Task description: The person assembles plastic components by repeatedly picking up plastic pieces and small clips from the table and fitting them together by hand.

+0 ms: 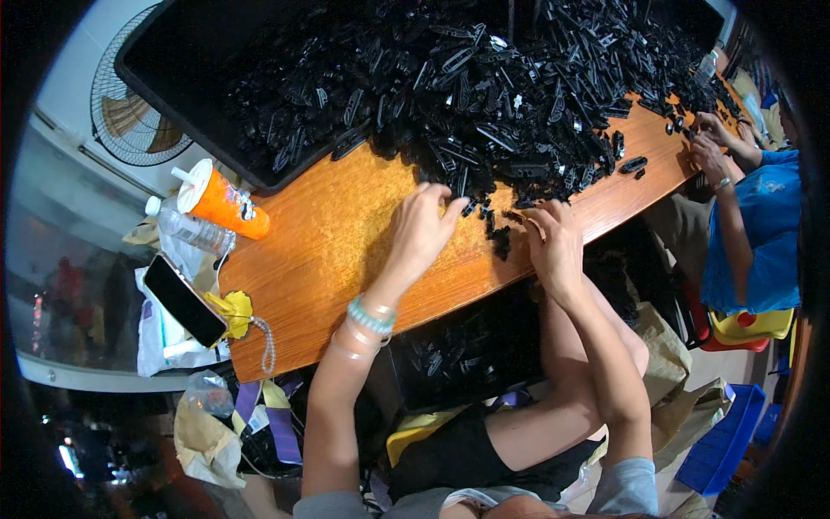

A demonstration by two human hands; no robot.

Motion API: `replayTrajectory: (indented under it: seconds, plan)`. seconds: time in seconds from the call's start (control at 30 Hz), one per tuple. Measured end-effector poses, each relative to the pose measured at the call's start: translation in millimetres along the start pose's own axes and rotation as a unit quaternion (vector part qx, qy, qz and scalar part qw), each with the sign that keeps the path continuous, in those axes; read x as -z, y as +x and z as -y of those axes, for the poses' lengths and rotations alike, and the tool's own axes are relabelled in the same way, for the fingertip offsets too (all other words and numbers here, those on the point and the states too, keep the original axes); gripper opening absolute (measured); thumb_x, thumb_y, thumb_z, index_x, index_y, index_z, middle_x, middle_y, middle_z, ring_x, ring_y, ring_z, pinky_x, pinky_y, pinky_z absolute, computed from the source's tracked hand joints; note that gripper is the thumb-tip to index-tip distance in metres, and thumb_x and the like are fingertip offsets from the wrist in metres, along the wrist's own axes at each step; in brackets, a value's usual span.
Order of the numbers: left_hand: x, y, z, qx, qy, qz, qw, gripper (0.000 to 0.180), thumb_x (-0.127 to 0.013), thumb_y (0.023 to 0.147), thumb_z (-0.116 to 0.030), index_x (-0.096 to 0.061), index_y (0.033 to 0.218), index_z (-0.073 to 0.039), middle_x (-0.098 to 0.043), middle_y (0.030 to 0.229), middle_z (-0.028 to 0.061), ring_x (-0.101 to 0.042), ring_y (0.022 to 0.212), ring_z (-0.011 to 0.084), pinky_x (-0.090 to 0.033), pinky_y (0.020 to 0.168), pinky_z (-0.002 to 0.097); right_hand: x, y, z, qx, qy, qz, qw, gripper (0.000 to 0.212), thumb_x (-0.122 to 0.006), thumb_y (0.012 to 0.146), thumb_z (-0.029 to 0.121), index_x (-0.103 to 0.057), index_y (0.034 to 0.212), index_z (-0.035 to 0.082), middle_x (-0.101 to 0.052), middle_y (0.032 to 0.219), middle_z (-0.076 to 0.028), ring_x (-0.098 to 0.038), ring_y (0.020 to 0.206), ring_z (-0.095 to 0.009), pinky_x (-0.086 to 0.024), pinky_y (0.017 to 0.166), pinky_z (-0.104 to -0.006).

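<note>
Black plastic parts [562, 112], likely light, stiff and best pinched by their long edges, lie heaped just beyond the left grip [419, 227] and right grip [556, 246], both curled above the table [320, 277], whether holding pieces I cannot tell.

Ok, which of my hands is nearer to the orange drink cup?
Left. Your left hand is at the front edge of the black plastic parts, right of the orange drink cup; your right hand is farther right.

Tabletop [303, 277] well lit; small glints on black parts [553, 112]; fisheye curvature, corners black
</note>
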State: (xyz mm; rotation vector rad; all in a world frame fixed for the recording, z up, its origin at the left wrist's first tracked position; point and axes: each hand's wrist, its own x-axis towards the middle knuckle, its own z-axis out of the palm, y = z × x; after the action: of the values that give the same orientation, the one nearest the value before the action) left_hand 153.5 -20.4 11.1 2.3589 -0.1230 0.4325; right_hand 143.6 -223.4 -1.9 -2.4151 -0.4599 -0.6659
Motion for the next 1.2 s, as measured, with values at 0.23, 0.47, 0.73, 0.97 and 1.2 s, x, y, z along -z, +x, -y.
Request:
replayTrajectory:
  seconds: [0.23,0.47,0.73,0.97,1.2]
  plan:
    - [-19.7,20.9,25.0,0.044,0.103,-0.066,0.992,0.026,-0.071,0.073,-0.02,-0.062,0.081,0.003,-0.065,0.071,0.0172,-0.064,0.066,0.028,-0.05,0.06,0.0375,-23.9,0.9,-12.9,0.045,-0.072,0.07,0.994,0.013,-0.062,0.074,0.008,-0.062,0.086,0.003,-0.054,0.086,-0.011,-0.048,0.087,-0.028,-0.037,0.078,-0.0374]
    - [10.9,-50.5,22.1,0.094,-0.229,-0.038,0.968,0.022,-0.066,0.078,-0.001,-0.049,0.091,0.001,-0.057,0.068,0.0051,-0.052,0.054,0.0072,-0.042,0.045,0.0216,-3.3,-5.8,11.2,0.075,0.126,0.025,0.989,0.019,-0.064,0.071,-0.004,-0.06,0.089,-0.001,-0.058,0.085,-0.013,-0.054,0.082,-0.03,-0.044,0.071,-0.0377]
    - [17.7,-117.3,-34.0,0.047,-0.443,-0.02,0.895,0.023,-0.063,0.083,0.002,-0.049,0.101,0.003,-0.057,0.091,0.0083,-0.061,0.08,0.0139,-0.054,0.068,0.0246,18.9,-20.7,75.6,-0.2,0.427,0.134,0.872,0.01,-0.066,0.079,0.001,-0.066,0.088,-0.003,-0.066,0.079,-0.011,-0.064,0.07,-0.015,-0.05,0.062,-0.0243]
    - [35.4,-122.6,-36.4,0.149,-0.564,0.016,0.812,0.027,-0.061,0.082,0.007,-0.047,0.105,0.006,-0.061,0.092,0.0155,-0.065,0.077,0.0195,-0.057,0.067,0.0299,28.6,-28.5,87.1,-0.05,0.408,0.166,0.897,0.011,-0.067,0.074,-0.001,-0.066,0.085,-0.002,-0.064,0.081,-0.011,-0.062,0.073,-0.02,-0.049,0.064,-0.0283]
    - [42.7,-128.8,-34.2,0.159,-0.516,0.029,0.841,0.022,-0.062,0.082,0.007,-0.051,0.101,0.007,-0.063,0.086,0.0134,-0.066,0.075,0.0198,-0.057,0.065,0.0281,35.0,-26.9,88.2,0.184,0.22,0.093,0.953,0.018,-0.069,0.069,0.001,-0.062,0.086,0.001,-0.055,0.082,-0.009,-0.051,0.079,-0.026,-0.039,0.068,-0.0358]
